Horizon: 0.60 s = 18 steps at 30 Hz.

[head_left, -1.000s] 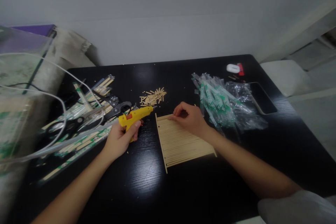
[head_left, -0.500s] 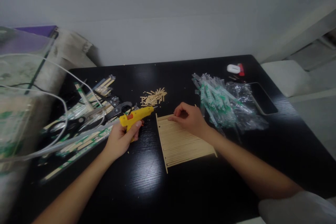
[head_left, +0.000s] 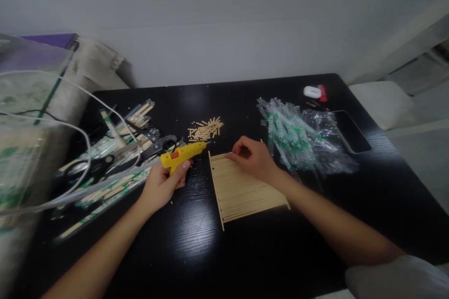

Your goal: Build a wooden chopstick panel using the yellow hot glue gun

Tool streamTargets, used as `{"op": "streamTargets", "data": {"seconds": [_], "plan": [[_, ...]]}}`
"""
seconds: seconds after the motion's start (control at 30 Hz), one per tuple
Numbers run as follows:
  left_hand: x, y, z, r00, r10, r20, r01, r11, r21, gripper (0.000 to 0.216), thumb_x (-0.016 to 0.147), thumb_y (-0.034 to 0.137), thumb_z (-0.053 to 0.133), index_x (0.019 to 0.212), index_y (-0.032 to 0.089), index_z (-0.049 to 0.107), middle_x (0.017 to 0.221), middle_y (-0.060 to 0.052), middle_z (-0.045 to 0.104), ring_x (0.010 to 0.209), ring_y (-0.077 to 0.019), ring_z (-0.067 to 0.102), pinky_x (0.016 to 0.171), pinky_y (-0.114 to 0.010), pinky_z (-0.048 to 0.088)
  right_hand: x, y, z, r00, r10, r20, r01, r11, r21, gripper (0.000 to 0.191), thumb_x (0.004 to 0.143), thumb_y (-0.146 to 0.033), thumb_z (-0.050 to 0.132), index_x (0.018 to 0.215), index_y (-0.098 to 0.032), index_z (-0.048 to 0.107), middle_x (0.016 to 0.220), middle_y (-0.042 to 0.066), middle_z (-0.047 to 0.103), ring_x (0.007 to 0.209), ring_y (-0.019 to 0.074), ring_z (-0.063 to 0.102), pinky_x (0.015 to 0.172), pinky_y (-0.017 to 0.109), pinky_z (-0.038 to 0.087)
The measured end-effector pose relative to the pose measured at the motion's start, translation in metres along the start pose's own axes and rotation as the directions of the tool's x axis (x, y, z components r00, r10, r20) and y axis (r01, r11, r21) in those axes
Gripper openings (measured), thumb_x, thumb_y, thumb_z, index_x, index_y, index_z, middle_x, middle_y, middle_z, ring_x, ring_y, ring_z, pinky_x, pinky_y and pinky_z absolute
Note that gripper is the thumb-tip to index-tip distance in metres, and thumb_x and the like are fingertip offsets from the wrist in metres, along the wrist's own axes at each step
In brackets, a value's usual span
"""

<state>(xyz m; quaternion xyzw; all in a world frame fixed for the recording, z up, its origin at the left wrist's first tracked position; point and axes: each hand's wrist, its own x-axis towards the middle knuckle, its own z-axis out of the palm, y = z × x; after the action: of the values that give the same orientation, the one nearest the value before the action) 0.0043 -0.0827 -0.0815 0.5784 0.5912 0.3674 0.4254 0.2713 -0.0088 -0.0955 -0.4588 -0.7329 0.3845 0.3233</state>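
Observation:
My left hand (head_left: 165,188) is wrapped round the grip of a yellow hot glue gun (head_left: 184,153), whose nozzle points right, near the far left corner of a panel of wooden chopsticks (head_left: 245,196). The chopsticks lie side by side across the panel, with a thin stick along its left side. At the panel's far edge, my right hand (head_left: 254,159) is closed in a pinch on a chopstick (head_left: 219,156). The hand and forearm hide the panel's far right part.
Short cut stick pieces (head_left: 206,129) are heaped behind the glue gun. Wrapped chopsticks (head_left: 108,189), scissors (head_left: 105,159) and a white cable (head_left: 86,138) crowd the left. Empty plastic wrappers (head_left: 291,135), a phone (head_left: 351,131) and a white case (head_left: 312,92) lie on the right.
My left hand and the glue gun have shifted very slightly to the right. My right hand keeps its place at the panel's far edge.

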Motion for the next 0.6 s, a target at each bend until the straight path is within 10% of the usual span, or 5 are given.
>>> {"op": "streamTargets", "data": {"seconds": [0.6], "plan": [[0.0005,0.0001,0.0004,1.0,0.011,0.01,-0.011,1.0,0.018,0.047,0.096,0.046,0.056,0.056,0.021,0.059,0.05,-0.001,0.06,0.049,-0.0132,0.057,0.051,-0.024,0.046,0.0014,0.0018,-0.002,0.999,-0.036,0.006,0.036,0.999,-0.031,0.029,0.088,-0.046,0.076,0.077,-0.021,0.068,0.076,0.0,0.069,0.069,0.0141,0.061,0.064,0.028,0.044]]}}
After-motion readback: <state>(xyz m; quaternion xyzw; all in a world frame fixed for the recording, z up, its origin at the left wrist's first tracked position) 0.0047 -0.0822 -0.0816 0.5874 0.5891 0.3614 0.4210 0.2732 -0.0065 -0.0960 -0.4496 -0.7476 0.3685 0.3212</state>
